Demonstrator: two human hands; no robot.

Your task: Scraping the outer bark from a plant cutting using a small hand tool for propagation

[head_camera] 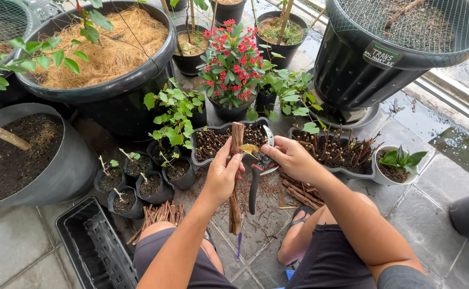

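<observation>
Brown and rough-barked, the stick stands nearly upright in the left hand, whose fingers wrap about its middle with the thumb pressed on the near side; it is a thick woody cutting, reddish and fibrous, with a flat cut top and a ragged lower end hanging below the wrist. Just beside the stick, the right hand is closed on a pair of pruning shears, fingers curled over the upper handle, while the dark handle with a red tip hangs down alongside the stick; the blades point at the stick's upper part, with a yellowish leaf just by them. Behind the stick sits a grey tray packed with short upright twigs, and to the right of the stick a second such tray. Left of the stick stands a cluster of small black pots with soil and cuttings, and in front of them a bundle of cut sticks lies on the stone floor. Beyond the stick, past the tray, a red-flowered plant grows in a dark pot.
</observation>
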